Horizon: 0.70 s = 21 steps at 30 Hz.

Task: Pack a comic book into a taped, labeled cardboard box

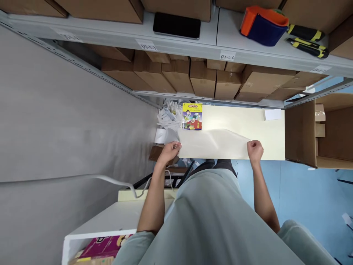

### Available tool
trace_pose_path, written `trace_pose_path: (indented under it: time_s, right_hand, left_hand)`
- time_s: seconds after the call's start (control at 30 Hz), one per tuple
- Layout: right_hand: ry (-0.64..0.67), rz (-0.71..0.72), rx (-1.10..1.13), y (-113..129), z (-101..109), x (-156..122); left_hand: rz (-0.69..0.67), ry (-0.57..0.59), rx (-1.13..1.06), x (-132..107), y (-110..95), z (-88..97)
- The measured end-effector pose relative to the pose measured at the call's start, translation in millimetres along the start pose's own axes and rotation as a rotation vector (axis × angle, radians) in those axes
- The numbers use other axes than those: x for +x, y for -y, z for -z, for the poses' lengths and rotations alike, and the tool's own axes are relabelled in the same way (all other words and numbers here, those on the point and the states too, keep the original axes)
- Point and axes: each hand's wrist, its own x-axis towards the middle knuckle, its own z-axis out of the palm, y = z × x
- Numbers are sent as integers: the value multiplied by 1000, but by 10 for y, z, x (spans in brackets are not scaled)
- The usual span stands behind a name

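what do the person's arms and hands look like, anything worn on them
The left hand and right hand wear no gloves, and no watch or bracelet shows on either wrist. Plain pale grey-green sleeves end around the elbows, leaving the forearms uncovered. Rings would be too small to tell.

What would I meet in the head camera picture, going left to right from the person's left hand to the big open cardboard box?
Left hand → yellow-and-purple cartoon item → right hand → small white slip → big open cardboard box.
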Motion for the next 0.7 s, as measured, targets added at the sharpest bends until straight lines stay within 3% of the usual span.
trace_pose_path:
  time_s: [0.17, 0.37, 0.53, 0.7]
  right_hand:
    - [-61, -18, -41, -251, 514, 409]
    - [-68, -86, -186, -633, 943, 877]
    - [-55, -153, -285, -941, 1062, 1175]
    - [-19, -215, -331, -1284, 965, 1385]
  left_hand:
    - [-57, 89, -229, -287, -331, -75]
    - [-45, 224, -236, -200, -702, -601]
    - [-90, 271, -120, 12, -873, -1177]
    - [-34, 265, 278, 142, -1119, -1689]
